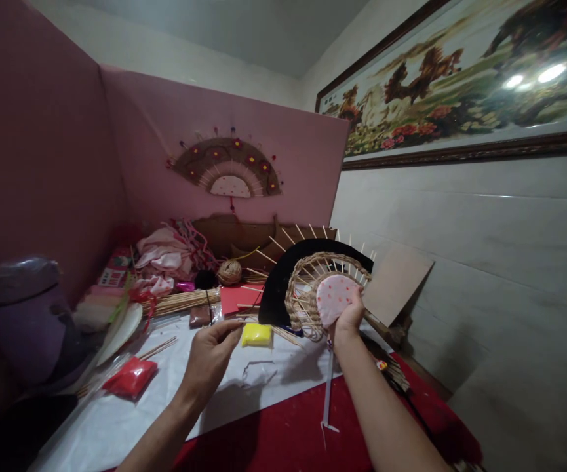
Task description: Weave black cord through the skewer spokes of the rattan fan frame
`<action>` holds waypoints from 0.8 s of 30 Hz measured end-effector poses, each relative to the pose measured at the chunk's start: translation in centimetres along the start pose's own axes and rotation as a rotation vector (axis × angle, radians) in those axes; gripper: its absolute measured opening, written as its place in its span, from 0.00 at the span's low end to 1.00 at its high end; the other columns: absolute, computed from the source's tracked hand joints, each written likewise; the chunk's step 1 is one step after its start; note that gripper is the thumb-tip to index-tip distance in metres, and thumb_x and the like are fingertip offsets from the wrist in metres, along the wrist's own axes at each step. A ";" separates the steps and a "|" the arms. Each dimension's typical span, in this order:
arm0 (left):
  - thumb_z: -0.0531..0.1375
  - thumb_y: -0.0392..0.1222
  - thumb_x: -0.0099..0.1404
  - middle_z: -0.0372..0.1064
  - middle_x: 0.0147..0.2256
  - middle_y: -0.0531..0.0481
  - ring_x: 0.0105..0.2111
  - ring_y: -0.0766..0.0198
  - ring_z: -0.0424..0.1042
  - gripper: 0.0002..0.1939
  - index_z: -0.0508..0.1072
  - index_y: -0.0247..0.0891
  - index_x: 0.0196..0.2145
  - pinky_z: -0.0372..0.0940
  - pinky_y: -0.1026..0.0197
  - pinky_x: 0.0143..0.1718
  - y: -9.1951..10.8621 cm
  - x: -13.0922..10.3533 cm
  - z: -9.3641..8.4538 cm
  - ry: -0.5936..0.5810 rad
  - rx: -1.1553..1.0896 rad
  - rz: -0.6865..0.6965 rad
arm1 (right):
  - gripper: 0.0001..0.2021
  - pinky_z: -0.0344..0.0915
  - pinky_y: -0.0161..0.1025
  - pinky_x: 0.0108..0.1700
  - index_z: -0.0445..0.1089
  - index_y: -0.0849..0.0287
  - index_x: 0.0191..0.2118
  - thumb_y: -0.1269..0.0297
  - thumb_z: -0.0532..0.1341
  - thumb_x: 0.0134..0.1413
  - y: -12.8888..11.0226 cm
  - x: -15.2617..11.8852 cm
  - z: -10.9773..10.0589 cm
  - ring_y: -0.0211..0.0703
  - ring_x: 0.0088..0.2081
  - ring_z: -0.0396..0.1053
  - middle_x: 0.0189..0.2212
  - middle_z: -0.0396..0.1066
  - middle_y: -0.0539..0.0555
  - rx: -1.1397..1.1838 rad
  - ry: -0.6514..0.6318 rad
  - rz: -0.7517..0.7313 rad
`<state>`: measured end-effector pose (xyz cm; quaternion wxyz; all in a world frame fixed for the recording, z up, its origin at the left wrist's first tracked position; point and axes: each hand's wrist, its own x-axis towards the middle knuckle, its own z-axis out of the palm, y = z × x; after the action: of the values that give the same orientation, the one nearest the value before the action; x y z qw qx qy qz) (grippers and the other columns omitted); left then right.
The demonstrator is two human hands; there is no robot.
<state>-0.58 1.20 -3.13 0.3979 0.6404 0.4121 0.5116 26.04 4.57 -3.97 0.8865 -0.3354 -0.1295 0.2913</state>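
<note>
My right hand grips a handmade fan by its pale pink, red-dotted base, holding it upright and tilted above the table. Around the base runs a braided straw band, then a wide black cloth band. Thin wooden sticks radiate past the black edge. To the left, my left hand is closed in a pinch at the end of the fan's lowest left stick. Close by its fingertips lies a yellow packet. Below the fan, a pale strip hangs or lies; which I cannot tell.
A finished fan hangs on the pink board. Behind my hands are bundled sticks, a twine ball and pink cloth. A red packet lies left; a brown board leans on the right wall.
</note>
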 end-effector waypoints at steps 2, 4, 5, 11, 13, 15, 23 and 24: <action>0.59 0.47 0.55 0.76 0.32 0.46 0.33 0.58 0.73 0.14 0.77 0.35 0.34 0.65 0.61 0.33 -0.2 -0.1 -0.2 0.039 0.131 0.064 | 0.23 0.68 0.42 0.37 0.68 0.61 0.39 0.46 0.50 0.51 -0.3 -0.3 0.3 0.44 0.32 0.71 0.30 0.73 0.54 0.010 0.069 0.015; 0.56 0.44 0.58 0.76 0.33 0.47 0.33 0.58 0.73 0.13 0.76 0.37 0.36 0.64 0.61 0.34 -0.1 -0.3 -0.4 0.094 0.354 0.167 | 0.21 0.68 0.42 0.36 0.68 0.61 0.38 0.47 0.51 0.51 -0.5 -0.5 0.5 0.43 0.32 0.71 0.31 0.73 0.53 0.027 0.095 0.021; 0.55 0.43 0.59 0.76 0.34 0.47 0.33 0.58 0.73 0.12 0.76 0.38 0.36 0.63 0.61 0.33 0.0 -0.5 -0.4 0.128 0.488 0.238 | 0.21 0.68 0.42 0.36 0.68 0.61 0.38 0.47 0.52 0.51 -0.6 -0.5 0.5 0.43 0.31 0.70 0.31 0.73 0.53 0.036 0.097 0.022; 0.53 0.36 0.61 0.73 0.24 0.49 0.25 0.63 0.71 0.10 0.74 0.38 0.29 0.56 0.64 0.25 0.7 -1.4 -0.3 0.276 1.022 0.682 | 0.22 0.67 0.43 0.37 0.68 0.60 0.38 0.46 0.52 0.49 -0.4 -0.3 0.3 0.43 0.33 0.70 0.32 0.72 0.52 0.034 0.083 0.005; 0.53 0.35 0.61 0.71 0.22 0.49 0.25 0.63 0.70 0.10 0.74 0.37 0.27 0.55 0.64 0.24 0.9 -1.5 -0.2 0.305 1.073 0.736 | 0.22 0.67 0.43 0.38 0.68 0.60 0.37 0.46 0.52 0.49 -0.4 -0.5 0.4 0.43 0.33 0.70 0.32 0.72 0.52 0.022 0.064 0.005; 0.53 0.34 0.61 0.70 0.22 0.49 0.25 0.63 0.70 0.11 0.73 0.37 0.26 0.55 0.64 0.24 1.0 -1.6 -0.1 0.302 1.075 0.745 | 0.21 0.67 0.42 0.37 0.68 0.60 0.36 0.46 0.52 0.49 -0.5 -0.8 0.5 0.42 0.32 0.70 0.31 0.72 0.51 0.014 0.061 -0.003; 0.51 0.35 0.61 0.71 0.22 0.49 0.24 0.65 0.70 0.12 0.74 0.39 0.31 0.59 0.66 0.26 0.6 -2.2 1.0 0.080 0.827 0.694 | 0.19 0.67 0.40 0.35 0.67 0.60 0.36 0.48 0.50 0.52 -0.6 -1.4 1.0 0.41 0.29 0.69 0.27 0.72 0.50 0.026 0.086 0.032; 0.51 0.35 0.61 0.71 0.22 0.49 0.25 0.65 0.70 0.12 0.74 0.39 0.31 0.60 0.66 0.26 0.6 -2.2 1.1 0.072 0.778 0.668 | 0.20 0.67 0.40 0.35 0.68 0.60 0.36 0.49 0.50 0.53 -0.6 -1.4 1.0 0.41 0.29 0.69 0.27 0.72 0.50 0.029 0.087 0.042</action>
<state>0.30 -1.19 -3.53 -0.0696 0.8196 0.3585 0.4414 24.72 3.89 -2.88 0.8898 -0.3374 -0.0798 0.2967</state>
